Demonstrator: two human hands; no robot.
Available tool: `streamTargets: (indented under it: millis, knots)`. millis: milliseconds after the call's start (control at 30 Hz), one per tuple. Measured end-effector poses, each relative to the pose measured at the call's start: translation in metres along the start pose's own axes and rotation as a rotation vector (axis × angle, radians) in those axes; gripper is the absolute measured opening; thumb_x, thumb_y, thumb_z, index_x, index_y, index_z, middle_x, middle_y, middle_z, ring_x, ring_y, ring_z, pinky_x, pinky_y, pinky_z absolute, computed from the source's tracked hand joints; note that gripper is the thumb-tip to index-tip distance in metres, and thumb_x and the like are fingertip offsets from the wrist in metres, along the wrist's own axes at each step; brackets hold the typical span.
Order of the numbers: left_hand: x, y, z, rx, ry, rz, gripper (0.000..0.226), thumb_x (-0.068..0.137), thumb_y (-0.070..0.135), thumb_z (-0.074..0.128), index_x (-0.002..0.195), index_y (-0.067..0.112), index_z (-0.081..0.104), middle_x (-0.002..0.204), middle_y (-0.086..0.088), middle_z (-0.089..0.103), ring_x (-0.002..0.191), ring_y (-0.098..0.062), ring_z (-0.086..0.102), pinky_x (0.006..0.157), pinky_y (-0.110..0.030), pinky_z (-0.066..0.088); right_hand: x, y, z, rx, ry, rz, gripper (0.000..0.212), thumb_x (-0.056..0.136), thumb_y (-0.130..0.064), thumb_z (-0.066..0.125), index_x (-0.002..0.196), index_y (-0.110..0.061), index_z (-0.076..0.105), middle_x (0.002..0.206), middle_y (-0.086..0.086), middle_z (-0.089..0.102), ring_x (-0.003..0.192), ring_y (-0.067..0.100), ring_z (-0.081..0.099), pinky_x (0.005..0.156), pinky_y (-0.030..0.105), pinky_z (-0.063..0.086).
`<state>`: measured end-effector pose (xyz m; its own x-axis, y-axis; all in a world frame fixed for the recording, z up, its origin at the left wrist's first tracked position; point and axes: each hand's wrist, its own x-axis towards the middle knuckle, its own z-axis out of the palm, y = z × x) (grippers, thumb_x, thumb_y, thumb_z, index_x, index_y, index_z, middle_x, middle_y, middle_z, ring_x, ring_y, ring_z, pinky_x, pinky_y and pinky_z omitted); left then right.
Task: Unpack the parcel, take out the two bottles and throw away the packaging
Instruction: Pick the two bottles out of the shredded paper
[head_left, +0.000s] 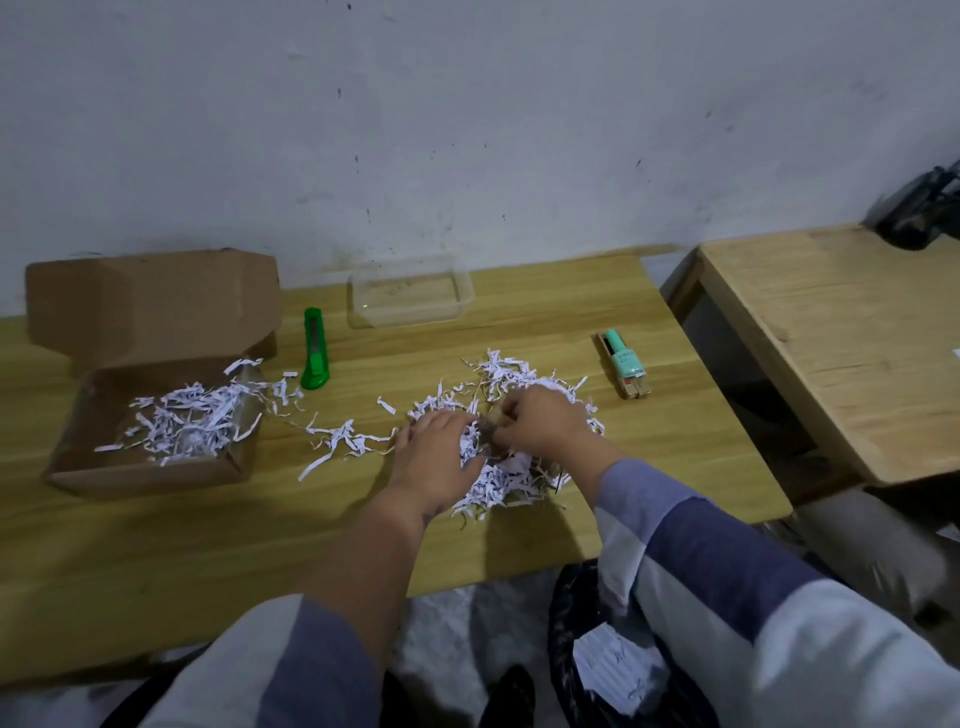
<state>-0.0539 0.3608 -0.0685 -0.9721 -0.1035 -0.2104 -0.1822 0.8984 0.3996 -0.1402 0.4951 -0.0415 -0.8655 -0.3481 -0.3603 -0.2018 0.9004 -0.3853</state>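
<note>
On the table (156, 545), both hands' curled fingers (498, 415) in shredded paper (498, 483); bottle (623, 358) label unreadable.

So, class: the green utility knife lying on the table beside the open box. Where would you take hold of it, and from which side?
Grip the green utility knife across its long sides at the wider near end, coming from above. It lies flat, lengthwise away from the person, with bare table on its right; the cardboard box and stray shredded paper crowd its left. Whether the blade is out cannot be told, so avoid the far tip.

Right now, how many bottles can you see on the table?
1. The mint-green bottle lies right of the shredded paper pile. A second one may be hidden in the paper under the hands.
</note>
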Motion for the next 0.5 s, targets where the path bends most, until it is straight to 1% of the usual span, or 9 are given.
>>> streamTargets:
  millis: [33, 133, 233, 300, 333, 367, 433, 467, 500]
  knots:
    - [0.0, -0.001, 0.0, -0.004, 0.0, 0.0, 0.055, 0.092, 0.044, 0.052, 0.143, 0.029, 0.036, 0.151, 0.004, 0.035, 0.143, -0.016, 0.021, 0.118, -0.047, 0.013, 0.0, -0.001, -0.003, 0.052, 0.047, 0.027, 0.024, 0.07, -0.045, 0.067, 0.09, -0.031, 0.063, 0.097, 0.001, 0.059, 0.104, 0.025, 0.056, 0.083, 0.033, 0.043]
    - [0.0, -0.001, -0.002, -0.033, 0.034, -0.01, 0.053, 0.091, 0.05, 0.051, 0.139, 0.031, 0.042, 0.15, 0.006, 0.038, 0.143, -0.014, 0.022, 0.118, -0.049, 0.006, 0.002, 0.0, -0.015, 0.113, 0.153, 0.043, 0.025, 0.069, -0.047, 0.069, 0.09, -0.033, 0.066, 0.116, 0.004, 0.05, 0.117, 0.028, 0.042, 0.093, 0.04, 0.036]
    - [0.004, 0.007, -0.008, -0.051, 0.147, 0.0, 0.063, 0.086, 0.061, 0.051, 0.14, 0.031, 0.039, 0.15, 0.008, 0.037, 0.143, -0.013, 0.022, 0.116, -0.05, 0.0, 0.0, 0.002, -0.031, 0.13, 0.166, 0.032, 0.031, 0.066, -0.05, 0.076, 0.09, -0.033, 0.068, 0.128, 0.002, 0.047, 0.124, 0.027, 0.035, 0.097, 0.042, 0.029]
    - [0.011, 0.018, -0.016, -0.116, 0.201, -0.006, 0.065, 0.084, 0.062, 0.053, 0.139, 0.031, 0.04, 0.147, 0.008, 0.041, 0.141, -0.014, 0.028, 0.117, -0.051, 0.001, -0.002, 0.0, -0.042, 0.175, 0.176, 0.02, 0.035, 0.067, -0.049, 0.077, 0.095, -0.031, 0.068, 0.132, 0.001, 0.047, 0.127, 0.026, 0.036, 0.099, 0.041, 0.029]
    - [0.014, 0.023, -0.02, -0.176, 0.195, -0.025, 0.062, 0.085, 0.059, 0.054, 0.138, 0.031, 0.042, 0.144, 0.007, 0.046, 0.137, -0.016, 0.034, 0.118, -0.052, 0.006, -0.004, -0.002, -0.048, 0.257, 0.16, 0.0, 0.034, 0.069, -0.045, 0.077, 0.097, -0.028, 0.068, 0.129, 0.003, 0.051, 0.124, 0.025, 0.04, 0.098, 0.039, 0.034]
    - [0.016, 0.029, -0.025, -0.245, 0.181, -0.048, 0.055, 0.086, 0.054, 0.057, 0.134, 0.031, 0.046, 0.137, 0.006, 0.053, 0.131, -0.019, 0.044, 0.116, -0.053, 0.016, -0.006, -0.004, -0.053, 0.38, 0.122, -0.033, 0.03, 0.073, -0.037, 0.076, 0.098, -0.023, 0.068, 0.121, 0.004, 0.057, 0.116, 0.024, 0.048, 0.091, 0.035, 0.041]
    - [0.02, 0.036, -0.031, -0.372, 0.183, -0.088, 0.037, 0.087, 0.043, 0.061, 0.123, 0.034, 0.055, 0.117, 0.007, 0.067, 0.11, -0.022, 0.059, 0.104, -0.05, 0.039, -0.012, -0.008, -0.059, 0.603, 0.043, -0.116, 0.019, 0.081, -0.021, 0.071, 0.098, -0.016, 0.067, 0.1, 0.002, 0.064, 0.093, 0.018, 0.058, 0.069, 0.022, 0.043]
    - [0.021, 0.039, -0.033, -0.435, 0.198, -0.106, 0.032, 0.087, 0.039, 0.063, 0.118, 0.034, 0.059, 0.109, 0.007, 0.07, 0.103, -0.021, 0.063, 0.095, -0.046, 0.046, -0.015, -0.01, -0.059, 0.646, 0.056, -0.143, 0.019, 0.084, -0.016, 0.068, 0.102, -0.014, 0.066, 0.097, 0.002, 0.064, 0.087, 0.016, 0.059, 0.067, 0.021, 0.044]
    - [0.022, 0.04, -0.034, -0.491, 0.211, -0.118, 0.029, 0.086, 0.036, 0.066, 0.114, 0.032, 0.061, 0.104, 0.006, 0.071, 0.097, -0.021, 0.066, 0.088, -0.043, 0.051, -0.017, -0.011, -0.058, 0.684, 0.087, -0.151, 0.026, 0.085, -0.014, 0.065, 0.112, -0.013, 0.063, 0.101, 0.005, 0.065, 0.089, 0.016, 0.06, 0.073, 0.023, 0.047]
